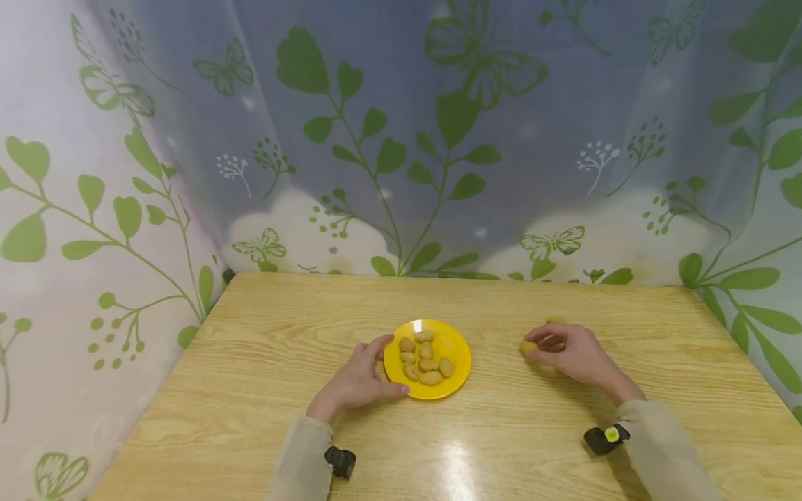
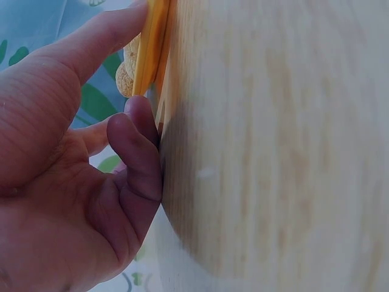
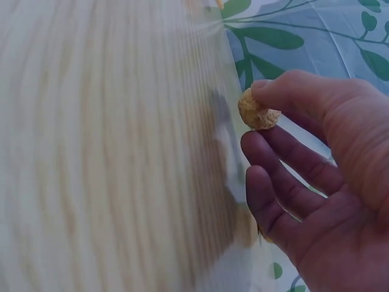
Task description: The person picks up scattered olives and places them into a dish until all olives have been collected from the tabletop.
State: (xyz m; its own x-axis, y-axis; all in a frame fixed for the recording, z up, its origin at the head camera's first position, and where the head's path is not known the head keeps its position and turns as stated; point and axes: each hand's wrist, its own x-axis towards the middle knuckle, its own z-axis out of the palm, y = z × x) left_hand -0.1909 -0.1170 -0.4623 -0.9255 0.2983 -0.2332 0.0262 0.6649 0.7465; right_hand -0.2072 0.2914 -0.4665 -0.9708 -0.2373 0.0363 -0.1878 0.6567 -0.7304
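A round yellow plate (image 1: 461, 348) lies on the table with several unshelled peanuts (image 1: 429, 364) on it. My left hand (image 1: 356, 380) holds the plate's left edge, thumb at the near rim and index finger at the far-left rim. In the left wrist view the thumb is against the plate's rim (image 2: 152, 48), and the lower fingers curl near the tabletop. To the right of the plate, my right hand (image 1: 579, 353) pinches one peanut (image 3: 258, 111) between thumb and fingertips, slightly above the table. Its other fingers are bent and hold nothing visible.
Something yellowish (image 1: 555, 320) shows just behind the right hand, mostly hidden by it. The wooden table (image 1: 301, 313) meets a leaf-and-butterfly patterned curtain (image 1: 401, 174) at its back and sides. Both wrists wear small black cameras (image 1: 340, 462).
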